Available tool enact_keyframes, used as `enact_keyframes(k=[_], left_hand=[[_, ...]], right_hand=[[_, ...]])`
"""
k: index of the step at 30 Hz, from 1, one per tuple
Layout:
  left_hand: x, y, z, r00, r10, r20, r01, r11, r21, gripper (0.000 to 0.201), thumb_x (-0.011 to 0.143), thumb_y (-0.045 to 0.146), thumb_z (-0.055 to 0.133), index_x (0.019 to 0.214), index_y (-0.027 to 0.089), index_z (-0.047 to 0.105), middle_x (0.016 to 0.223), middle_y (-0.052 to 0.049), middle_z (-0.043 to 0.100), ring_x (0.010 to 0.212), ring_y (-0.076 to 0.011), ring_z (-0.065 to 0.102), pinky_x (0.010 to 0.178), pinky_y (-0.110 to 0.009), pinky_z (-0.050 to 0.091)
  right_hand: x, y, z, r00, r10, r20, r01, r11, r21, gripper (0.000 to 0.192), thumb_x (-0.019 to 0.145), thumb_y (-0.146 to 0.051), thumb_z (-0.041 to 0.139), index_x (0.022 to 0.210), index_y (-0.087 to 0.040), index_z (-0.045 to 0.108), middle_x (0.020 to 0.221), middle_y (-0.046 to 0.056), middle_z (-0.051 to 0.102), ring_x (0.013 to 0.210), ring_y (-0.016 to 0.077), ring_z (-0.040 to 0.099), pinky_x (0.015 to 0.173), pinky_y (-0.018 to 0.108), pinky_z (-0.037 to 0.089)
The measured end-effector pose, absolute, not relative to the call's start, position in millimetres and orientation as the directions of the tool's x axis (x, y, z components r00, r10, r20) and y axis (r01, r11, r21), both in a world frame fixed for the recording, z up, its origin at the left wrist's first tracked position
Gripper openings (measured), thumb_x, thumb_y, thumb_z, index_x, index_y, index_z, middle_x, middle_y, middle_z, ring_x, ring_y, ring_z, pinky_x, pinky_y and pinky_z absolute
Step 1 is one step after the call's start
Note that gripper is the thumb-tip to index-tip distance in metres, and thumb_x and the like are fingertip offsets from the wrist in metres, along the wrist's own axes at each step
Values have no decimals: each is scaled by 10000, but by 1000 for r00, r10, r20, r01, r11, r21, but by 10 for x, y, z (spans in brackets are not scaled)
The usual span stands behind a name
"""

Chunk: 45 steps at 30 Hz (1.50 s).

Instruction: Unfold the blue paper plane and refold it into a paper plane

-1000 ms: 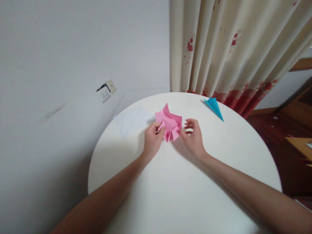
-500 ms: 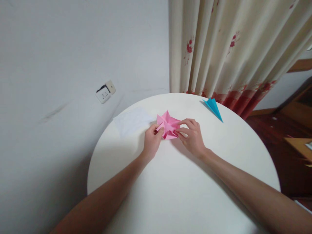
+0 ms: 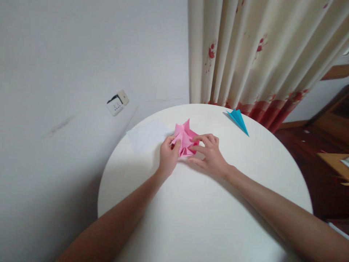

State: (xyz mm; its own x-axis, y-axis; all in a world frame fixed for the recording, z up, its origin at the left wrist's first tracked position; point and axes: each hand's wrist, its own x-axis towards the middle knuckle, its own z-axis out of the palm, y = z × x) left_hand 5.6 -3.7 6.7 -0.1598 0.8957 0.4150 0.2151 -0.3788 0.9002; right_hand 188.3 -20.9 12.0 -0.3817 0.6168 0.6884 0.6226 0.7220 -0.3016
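A folded pink paper (image 3: 185,137) with several pointed corners is held over the far half of the round white table (image 3: 188,211). My left hand (image 3: 168,153) pinches its left edge, thumb on top and fingers beneath. On the other side, my right hand (image 3: 209,153) has its fingers spread. Its fingertips reach over the paper's right part and seem to touch it, while the thumb is apart, below the near edge. The paper's underside is hidden.
A blue paper plane (image 3: 238,121) lies near the table's far right edge. A thin white sheet (image 3: 145,136) rests on the left. Behind the table are a wall with a socket (image 3: 115,106) and a flowered curtain (image 3: 240,54).
The pink paper has tilted and shifted slightly left. My right hand has loosened its pinch on the right edge, and its fingers have spread and moved left over the paper.
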Motion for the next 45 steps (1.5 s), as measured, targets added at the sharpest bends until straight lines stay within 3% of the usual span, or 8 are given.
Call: enact_keyframes(k=[3,6,13,20,26,34,40,45], left_hand=[[68,-43,58,-141,902,409,177,-384,906,116,867,291,607,837,180,623,738,13,594,660,-142,516,615,-231,393],[49,-16,39,-186,895,405,160,-379,911,114,860,284,615,818,179,622,743,9,590,679,-141,520,630,-228,397],[-33,126,35,-283,947,152,-235,-222,946,160,791,317,644,781,176,570,709,28,539,624,-123,495,580,-228,392],[3,92,2,-276,896,347,-18,-366,930,159,874,336,592,826,204,518,770,27,510,700,-135,488,645,-229,403],[37,-42,71,-201,849,489,88,-481,872,232,940,424,551,851,217,496,816,22,498,750,-144,486,715,-237,413],[165,-64,120,-174,973,152,-443,-215,871,238,856,377,634,795,215,470,766,31,544,694,-132,546,661,-242,443],[151,-53,210,-86,995,44,-569,-86,818,169,865,355,614,859,190,574,847,-22,657,708,-139,606,664,-265,472],[143,-25,219,4,999,-52,-611,43,791,198,932,330,526,913,165,635,921,-77,702,751,-153,643,690,-282,506]], right_hand=[[1876,-197,104,-289,601,745,635,703,-320,112,902,-354,671,922,-266,736,1102,54,678,1043,260,510,882,456,339],[1892,-201,117,-237,565,790,593,729,-343,105,918,-229,633,907,-268,730,1041,45,694,1003,242,522,867,445,355],[1963,-238,217,-531,454,716,420,874,-243,113,922,-236,613,961,-242,719,1122,39,707,1021,229,520,883,423,352],[1903,-246,223,-435,696,572,377,717,-586,417,1014,-311,364,833,-191,720,854,43,730,810,186,598,812,360,399],[1817,-197,54,-208,888,410,372,460,-806,205,903,-308,593,824,-183,735,716,14,708,589,139,561,568,258,404],[1796,-201,-13,-167,746,645,447,640,-625,82,877,-224,632,898,-211,710,829,41,727,684,172,616,647,303,483],[1769,-234,28,-222,636,739,500,725,-474,87,924,-263,615,958,-240,692,964,70,710,923,221,636,808,354,524],[1769,-241,52,-230,622,749,529,725,-440,120,935,-293,606,1019,-237,670,994,84,697,945,232,626,808,362,526]])
